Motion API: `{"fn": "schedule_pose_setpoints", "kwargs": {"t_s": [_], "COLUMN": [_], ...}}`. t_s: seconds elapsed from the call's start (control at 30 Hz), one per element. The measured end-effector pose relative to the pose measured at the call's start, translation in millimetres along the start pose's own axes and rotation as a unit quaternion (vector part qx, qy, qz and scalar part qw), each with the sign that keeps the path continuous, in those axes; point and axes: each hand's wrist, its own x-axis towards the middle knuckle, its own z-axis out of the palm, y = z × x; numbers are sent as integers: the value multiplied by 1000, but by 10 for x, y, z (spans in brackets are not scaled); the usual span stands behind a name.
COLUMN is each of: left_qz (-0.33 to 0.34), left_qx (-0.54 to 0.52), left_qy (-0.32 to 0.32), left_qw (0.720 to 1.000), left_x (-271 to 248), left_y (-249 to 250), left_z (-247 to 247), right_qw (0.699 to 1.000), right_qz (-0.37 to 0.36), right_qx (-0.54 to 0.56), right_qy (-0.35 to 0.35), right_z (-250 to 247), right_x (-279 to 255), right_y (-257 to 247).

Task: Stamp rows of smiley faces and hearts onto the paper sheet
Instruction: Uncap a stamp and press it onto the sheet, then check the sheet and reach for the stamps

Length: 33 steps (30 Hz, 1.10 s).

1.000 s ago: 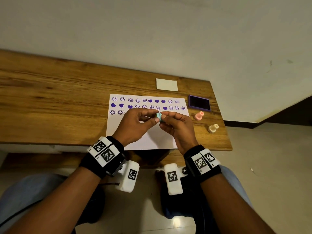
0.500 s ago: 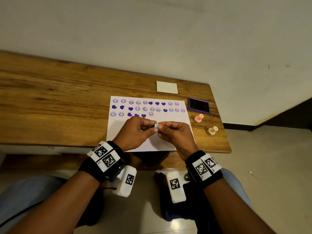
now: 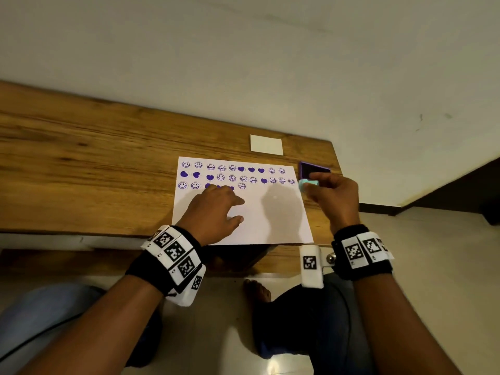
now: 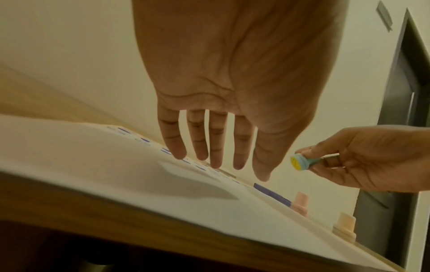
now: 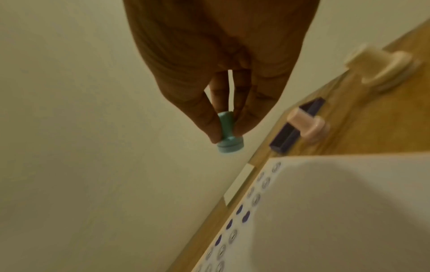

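The white paper sheet (image 3: 273,220) lies on the wooden table (image 3: 94,163) with three rows of purple smiley faces and hearts; the third row stops partway. My right hand (image 3: 315,191) pinches a small teal stamp (image 3: 308,183) by its handle, in the air just off the sheet's right edge, in front of the purple ink pad (image 3: 315,169). The stamp (image 4: 302,162) shows a yellow face. My left hand (image 3: 216,209) is spread over the sheet's left half with straight fingers (image 4: 216,147), holding nothing. I cannot tell whether it touches the paper.
A pink stamp (image 4: 301,202) and a beige stamp (image 4: 345,228) stand on the table right of the sheet, beside the ink pad (image 4: 272,194). A white card (image 3: 266,144) lies behind the sheet. The table's right edge is close to the stamps.
Both hands held the teal stamp together over the sheet. Now the left hand has let go and spread over the paper, and the right hand has carried the stamp right toward the ink pad.
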Motion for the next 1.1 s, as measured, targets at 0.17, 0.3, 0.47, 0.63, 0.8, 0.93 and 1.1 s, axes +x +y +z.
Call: {"fn": "schedule_pose_setpoints", "kwargs": {"t_s": [0.17,0.3,0.47,0.63,0.8,0.93,1.1], "left_qz": [-12,-15,-19,-21,-11,-54,-123], "left_qx": [71,79,78,75,57,65,93], "left_qy": [-43,-46,-49,-53,14,52,24], "left_qw": [996,996,996,996,998,995,988], "left_x": [15,14,16,9,-1,2,-38], "left_y": [-11,-17,-13,-17,-42,-207,-424], "left_z": [-13,-19,-25,-36,-133,-259,-305], "right_qw": [975,934,908,903,933,929,883], "right_qz": [-58,-24,35,39,0,-42,-39], "right_qx": [-204,-356,-417,-425,-359,-368,-462], "right_qy": [58,30,-20,-41,14,-5,-73], "right_z": [-246,-408,-443,-399,-476,-181,157], "right_x": [250,444,573,546,344,-60,-161], "right_y": [19,94,198,221,17,43,326]}}
